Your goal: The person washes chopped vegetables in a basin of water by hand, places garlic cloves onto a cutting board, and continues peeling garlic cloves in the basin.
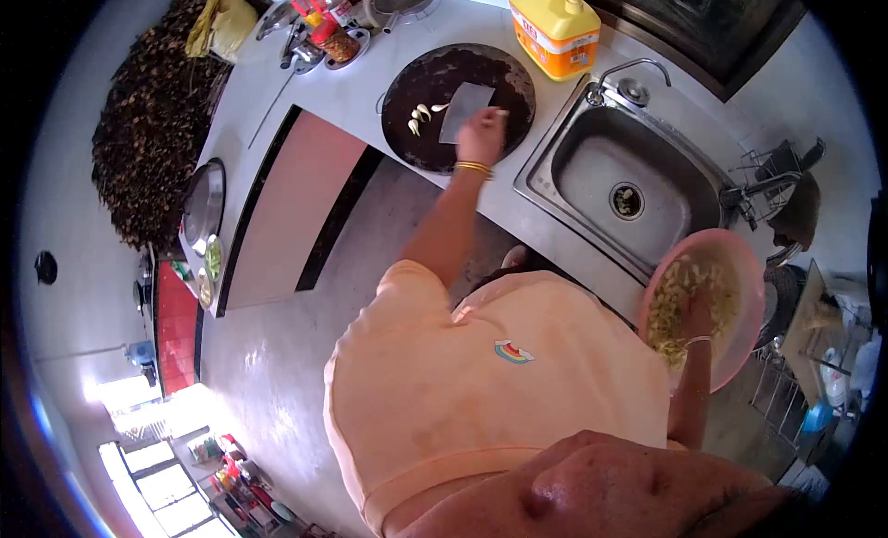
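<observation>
1. A white table [347, 98] is running across the upper half of the frame, carrying a round dark board [425, 71] at upper centre.
2. The left hand [481, 136], a yellow bangle at its wrist, is curling over the right edge of a flat grey blade [464, 111] on that board; whether it is gripping anything, I cannot tell.
3. Four pale cloves [414, 127] are lying just left of the blade.
4. The right hand [697, 314] is reaching into a pink basin [751, 293] at right, among chopped yellowish pieces [668, 321]; its fingers are partly hidden, so its grasp cannot be told.
5. A metal sink [610, 145] is sitting between board and basin.
6. Above the sink, a yellow pump jug [555, 9] is showing an orange-and-white label [555, 46]; its lettering is too small to read.
7. The peach shirt [499, 399] is bearing a small rainbow and no readable words.
8. At upper left, a red-topped jar [335, 43] is standing on a dish.
</observation>
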The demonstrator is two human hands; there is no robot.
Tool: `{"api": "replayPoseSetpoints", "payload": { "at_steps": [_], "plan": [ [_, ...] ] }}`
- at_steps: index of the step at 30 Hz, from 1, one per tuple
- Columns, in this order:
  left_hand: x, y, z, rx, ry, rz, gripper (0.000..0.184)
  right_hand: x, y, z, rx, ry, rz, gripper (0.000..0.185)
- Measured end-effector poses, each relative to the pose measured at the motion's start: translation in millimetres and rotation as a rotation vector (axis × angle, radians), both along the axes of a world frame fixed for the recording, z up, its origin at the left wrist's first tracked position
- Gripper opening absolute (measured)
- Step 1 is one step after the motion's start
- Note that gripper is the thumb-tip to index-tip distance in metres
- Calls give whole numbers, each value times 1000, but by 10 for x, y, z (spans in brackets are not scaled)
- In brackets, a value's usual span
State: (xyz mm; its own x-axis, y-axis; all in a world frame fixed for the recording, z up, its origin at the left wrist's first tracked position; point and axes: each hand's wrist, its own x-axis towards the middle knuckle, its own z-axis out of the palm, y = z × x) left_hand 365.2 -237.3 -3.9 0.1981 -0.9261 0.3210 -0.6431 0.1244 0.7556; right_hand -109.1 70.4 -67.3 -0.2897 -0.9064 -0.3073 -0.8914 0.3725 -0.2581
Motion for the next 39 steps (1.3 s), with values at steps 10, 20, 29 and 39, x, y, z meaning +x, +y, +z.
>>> {"api": "replayPoseSetpoints", "payload": {
  "at_steps": [10,20,29,39],
  "plan": [
    [1572,-696,-638,-100,-544,100,23,451,-265,-63,-70,70,-153,27],
    [1689,-826,-894,-88,-858,71,44,439,-331,-344,-197,103,-359,32],
    [1254,-289,-639,-35,-826,249,53,384,-194,-187,97,122,-190,36],
    [-883,360,256,-492,-545,-580,27,154,-421,303,-116,217,-110,35]
  ]
}}
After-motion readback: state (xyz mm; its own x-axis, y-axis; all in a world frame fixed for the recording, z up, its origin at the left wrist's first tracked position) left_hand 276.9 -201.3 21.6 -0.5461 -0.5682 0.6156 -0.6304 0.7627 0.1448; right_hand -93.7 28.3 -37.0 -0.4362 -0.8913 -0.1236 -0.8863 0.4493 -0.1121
